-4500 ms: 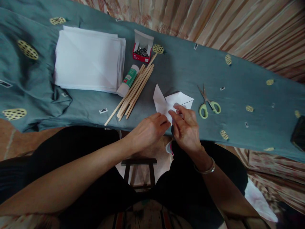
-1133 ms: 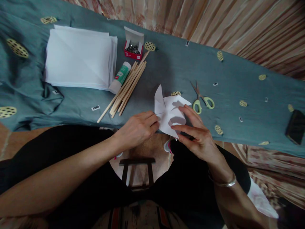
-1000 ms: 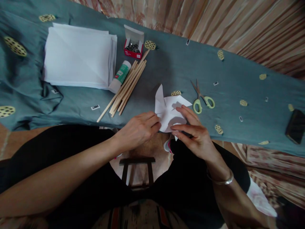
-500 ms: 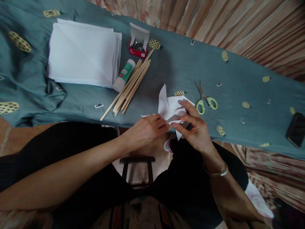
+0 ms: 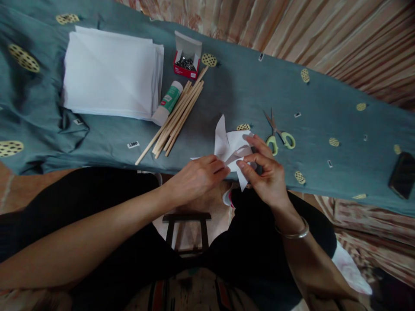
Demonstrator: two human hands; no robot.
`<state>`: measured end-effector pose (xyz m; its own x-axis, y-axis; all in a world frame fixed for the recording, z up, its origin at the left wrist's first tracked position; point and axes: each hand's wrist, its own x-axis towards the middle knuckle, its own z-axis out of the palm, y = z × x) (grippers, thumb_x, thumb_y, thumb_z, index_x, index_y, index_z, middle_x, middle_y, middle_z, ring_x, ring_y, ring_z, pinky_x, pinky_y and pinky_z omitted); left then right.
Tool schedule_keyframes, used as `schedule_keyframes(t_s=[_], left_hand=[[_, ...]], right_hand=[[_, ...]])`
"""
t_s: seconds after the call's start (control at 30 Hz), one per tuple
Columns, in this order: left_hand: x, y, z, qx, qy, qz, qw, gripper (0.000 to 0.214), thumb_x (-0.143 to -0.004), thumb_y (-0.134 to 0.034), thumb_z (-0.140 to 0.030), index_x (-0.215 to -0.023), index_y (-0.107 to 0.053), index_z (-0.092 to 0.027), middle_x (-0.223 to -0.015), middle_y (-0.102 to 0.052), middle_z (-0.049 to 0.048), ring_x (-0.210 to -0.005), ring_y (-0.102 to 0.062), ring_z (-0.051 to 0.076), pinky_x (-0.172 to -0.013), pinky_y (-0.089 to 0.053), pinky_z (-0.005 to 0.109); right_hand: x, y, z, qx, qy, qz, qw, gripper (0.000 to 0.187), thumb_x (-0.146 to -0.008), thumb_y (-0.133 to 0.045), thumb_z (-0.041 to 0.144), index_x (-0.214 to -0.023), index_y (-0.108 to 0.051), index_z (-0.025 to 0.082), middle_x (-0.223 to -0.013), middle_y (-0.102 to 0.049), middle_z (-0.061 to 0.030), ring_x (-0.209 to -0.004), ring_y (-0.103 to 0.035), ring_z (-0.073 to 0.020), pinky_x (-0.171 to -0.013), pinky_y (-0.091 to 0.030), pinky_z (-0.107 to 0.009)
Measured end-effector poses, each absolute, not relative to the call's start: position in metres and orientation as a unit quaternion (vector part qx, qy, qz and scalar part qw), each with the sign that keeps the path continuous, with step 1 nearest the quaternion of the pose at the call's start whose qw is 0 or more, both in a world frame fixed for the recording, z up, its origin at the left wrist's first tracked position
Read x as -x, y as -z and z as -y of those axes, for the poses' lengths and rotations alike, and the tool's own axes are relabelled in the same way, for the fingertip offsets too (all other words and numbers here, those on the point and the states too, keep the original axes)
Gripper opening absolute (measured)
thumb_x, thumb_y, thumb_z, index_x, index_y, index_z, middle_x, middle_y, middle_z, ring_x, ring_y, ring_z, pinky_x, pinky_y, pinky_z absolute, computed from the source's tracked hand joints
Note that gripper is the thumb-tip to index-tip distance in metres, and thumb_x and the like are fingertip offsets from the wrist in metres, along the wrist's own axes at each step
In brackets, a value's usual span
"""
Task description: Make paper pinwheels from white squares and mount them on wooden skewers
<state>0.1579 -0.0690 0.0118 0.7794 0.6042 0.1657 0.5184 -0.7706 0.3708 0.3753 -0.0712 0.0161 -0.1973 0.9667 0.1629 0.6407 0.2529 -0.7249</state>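
Observation:
A white paper pinwheel [image 5: 221, 136], cut and partly folded, lies at the front edge of the cloth-covered table. One pointed blade stands up at its far left, and another tip hangs over the near edge. My left hand [image 5: 202, 175] is closed on the paper's left side, its fingertips near the centre. On the right side, my right hand [image 5: 264, 172] pinches a paper flap between thumb and forefinger, with the other fingers resting farther up the sheet. Green-handled scissors [image 5: 275, 131] lie partly open just right of that hand.
Several wooden sticks [image 5: 180, 119] lie in a bundle left of the paper, against a glue stick [image 5: 167, 103]. Behind them stands an open red box [image 5: 187, 65] of small metal pieces. A stack of white paper [image 5: 112, 73] is farther left. A dark phone [image 5: 402, 175] lies far right.
My right thumb and forefinger have shifted slightly right, away from the paper's centre, and the flap there has moved. My left hand stays almost in place.

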Motion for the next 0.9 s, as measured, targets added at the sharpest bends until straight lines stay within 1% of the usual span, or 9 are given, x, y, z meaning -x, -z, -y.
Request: schedule_keyframes(t_s=[0.1,0.2,0.37,0.43,0.53,0.8,0.9], left_hand=[[-0.157,-0.012,0.070,-0.930,-0.139,-0.299,0.163,0.016,-0.096,-0.049,-0.016,-0.105,-0.062,-0.012,-0.100,-0.066,0.0090,-0.093,-0.060,0.020,-0.075,-0.054,0.030],[-0.158,-0.010,0.071,-0.928,-0.150,-0.296,0.166,0.016,-0.096,-0.049,-0.013,-0.104,-0.062,-0.011,-0.100,-0.065,0.0093,-0.092,-0.060,0.020,-0.078,-0.054,0.031],[-0.161,-0.004,0.073,-0.911,-0.188,-0.321,0.178,0.021,-0.099,-0.043,-0.016,-0.098,-0.062,-0.011,-0.097,-0.064,0.0075,-0.089,-0.061,0.016,-0.079,-0.054,0.028],[-0.160,-0.004,0.073,-0.914,-0.192,-0.312,0.172,0.022,-0.100,-0.042,-0.016,-0.098,-0.063,-0.011,-0.102,-0.065,0.0082,-0.090,-0.061,0.016,-0.079,-0.055,0.028],[-0.159,-0.005,0.072,-0.926,-0.189,-0.289,0.149,0.018,-0.098,-0.045,-0.015,-0.100,-0.062,-0.010,-0.110,-0.065,0.0102,-0.094,-0.061,0.018,-0.080,-0.056,0.030],[-0.157,-0.009,0.070,-0.935,-0.176,-0.275,0.138,0.020,-0.097,-0.043,-0.014,-0.100,-0.063,-0.011,-0.105,-0.068,0.0117,-0.095,-0.062,0.020,-0.081,-0.057,0.032],[-0.157,-0.008,0.070,-0.936,-0.175,-0.273,0.138,0.020,-0.098,-0.043,-0.014,-0.101,-0.063,-0.011,-0.104,-0.068,0.0112,-0.095,-0.062,0.020,-0.081,-0.057,0.032]], right_hand=[[-0.371,-0.014,0.072,0.551,-0.236,0.740,0.306,0.006,-0.088,-0.063,0.028,-0.084,-0.066,0.024,-0.140,-0.058,-0.0047,-0.142,-0.041,-0.0274,-0.117,-0.030,-0.058],[-0.367,-0.012,0.072,0.551,-0.197,0.752,0.302,0.007,-0.088,-0.063,0.029,-0.083,-0.066,0.024,-0.143,-0.056,-0.0048,-0.143,-0.039,-0.0292,-0.116,-0.032,-0.059],[-0.363,-0.006,0.071,0.544,-0.153,0.766,0.305,0.007,-0.088,-0.062,0.027,-0.083,-0.065,0.023,-0.144,-0.054,-0.0035,-0.143,-0.038,-0.0300,-0.116,-0.034,-0.057],[-0.362,-0.005,0.071,0.544,-0.140,0.771,0.301,0.008,-0.089,-0.062,0.028,-0.083,-0.065,0.024,-0.144,-0.054,-0.0027,-0.143,-0.038,-0.0304,-0.116,-0.034,-0.057],[-0.361,-0.003,0.070,0.543,-0.123,0.775,0.299,0.009,-0.090,-0.060,0.028,-0.083,-0.064,0.024,-0.143,-0.054,-0.0023,-0.142,-0.039,-0.0308,-0.115,-0.035,-0.057],[-0.357,-0.002,0.071,0.544,-0.094,0.778,0.300,0.006,-0.089,-0.062,0.026,-0.084,-0.063,0.023,-0.140,-0.057,-0.0057,-0.141,-0.041,-0.0305,-0.114,-0.037,-0.056],[-0.357,-0.001,0.070,0.545,-0.092,0.777,0.300,0.005,-0.089,-0.062,0.026,-0.088,-0.064,0.022,-0.140,-0.057,-0.0073,-0.142,-0.040,-0.0306,-0.114,-0.037,-0.056]])
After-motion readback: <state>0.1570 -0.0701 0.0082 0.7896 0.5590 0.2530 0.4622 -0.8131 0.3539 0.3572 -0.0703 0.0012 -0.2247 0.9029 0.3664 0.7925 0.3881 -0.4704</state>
